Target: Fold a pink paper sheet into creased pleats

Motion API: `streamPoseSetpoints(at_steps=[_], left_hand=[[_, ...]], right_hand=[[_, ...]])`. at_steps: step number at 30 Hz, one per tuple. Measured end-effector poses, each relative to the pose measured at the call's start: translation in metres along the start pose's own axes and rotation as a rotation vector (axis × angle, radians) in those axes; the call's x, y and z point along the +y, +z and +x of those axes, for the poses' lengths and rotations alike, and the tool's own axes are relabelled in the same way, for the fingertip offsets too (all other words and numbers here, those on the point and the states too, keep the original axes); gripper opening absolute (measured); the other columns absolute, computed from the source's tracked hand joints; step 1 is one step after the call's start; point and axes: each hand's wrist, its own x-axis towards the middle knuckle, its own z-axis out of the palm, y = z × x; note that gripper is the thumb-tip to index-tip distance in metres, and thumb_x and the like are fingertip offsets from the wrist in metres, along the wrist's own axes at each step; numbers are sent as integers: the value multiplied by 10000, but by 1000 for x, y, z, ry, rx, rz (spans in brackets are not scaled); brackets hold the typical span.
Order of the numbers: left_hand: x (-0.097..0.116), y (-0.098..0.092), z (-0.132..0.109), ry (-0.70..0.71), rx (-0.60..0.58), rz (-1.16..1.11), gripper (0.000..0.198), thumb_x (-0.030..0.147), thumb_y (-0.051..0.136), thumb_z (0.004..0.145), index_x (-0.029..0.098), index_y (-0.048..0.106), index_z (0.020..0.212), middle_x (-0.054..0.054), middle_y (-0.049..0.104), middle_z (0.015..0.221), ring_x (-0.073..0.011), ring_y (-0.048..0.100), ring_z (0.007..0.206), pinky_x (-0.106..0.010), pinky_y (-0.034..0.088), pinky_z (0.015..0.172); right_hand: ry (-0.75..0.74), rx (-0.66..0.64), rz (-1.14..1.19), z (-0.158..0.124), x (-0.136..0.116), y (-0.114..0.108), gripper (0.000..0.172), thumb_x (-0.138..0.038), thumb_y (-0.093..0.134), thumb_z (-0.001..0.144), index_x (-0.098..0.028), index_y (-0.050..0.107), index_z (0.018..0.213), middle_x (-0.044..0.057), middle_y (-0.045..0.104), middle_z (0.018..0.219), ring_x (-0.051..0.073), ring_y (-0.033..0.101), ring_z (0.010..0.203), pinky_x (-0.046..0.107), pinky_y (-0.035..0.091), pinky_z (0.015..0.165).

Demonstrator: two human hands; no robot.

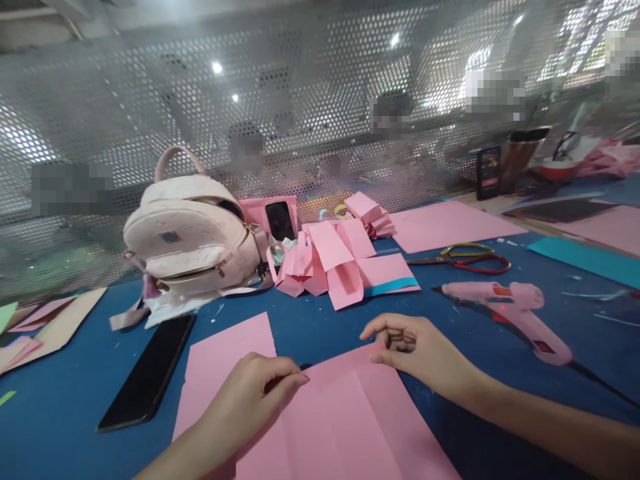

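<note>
Grey perforated metal screen (310,73) spans the far side, flat blue tabletop (310,333) in front. Near ctr lies a creased pink paper sheet (330,417); both hands on it, apart from each other: my left hand (255,383) pinches its far edge toward the left, my right hand (417,343) pinches its far right corner. Flat pink paper pc (230,343) left of the sheet, partly hidden by my left hand; black rectangular phone (150,373) left of that. Black-tipped pink glue gun (523,308) at right, red-and-yellow-handled metal scissors (446,258) just beyond, folded pink paper strips (333,247) far ctr, white zipped backpack (195,227) left of those.
</note>
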Motion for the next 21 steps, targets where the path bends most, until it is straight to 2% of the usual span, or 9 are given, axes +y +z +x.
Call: streamPoseSetpoints(at_steps=[4,9,15,21], left_hand=[[-1,0,0,6,9,-46,374,408,518,963,187,645,690,43,439,572,-112,331,556,-241,258,548],[-3,-6,4,-73,48,-249,324,397,640,869,173,637,634,33,461,574,-112,347,570,-242,253,542],[-18,-24,16,-166,238,-402,209,320,734,726,171,653,604,14,520,604,-110,414,583,-234,294,550],[-33,-30,23,-252,340,-602,318,432,820,626,166,647,597,32,504,516,-85,408,498,-216,296,504]], right_hand=[[2,-8,16,1,1,0,227,-331,751,701,-185,717,871,-24,587,668,117,550,593,251,461,586],[-30,39,1,3,1,-4,231,-357,740,712,-194,720,874,-23,601,668,131,579,611,262,486,614],[-92,221,-52,10,0,-14,287,-447,756,699,-198,710,834,30,689,773,196,651,714,313,538,677],[-112,293,-48,16,3,-18,363,-530,776,683,-198,701,808,53,709,763,227,668,715,344,550,679]])
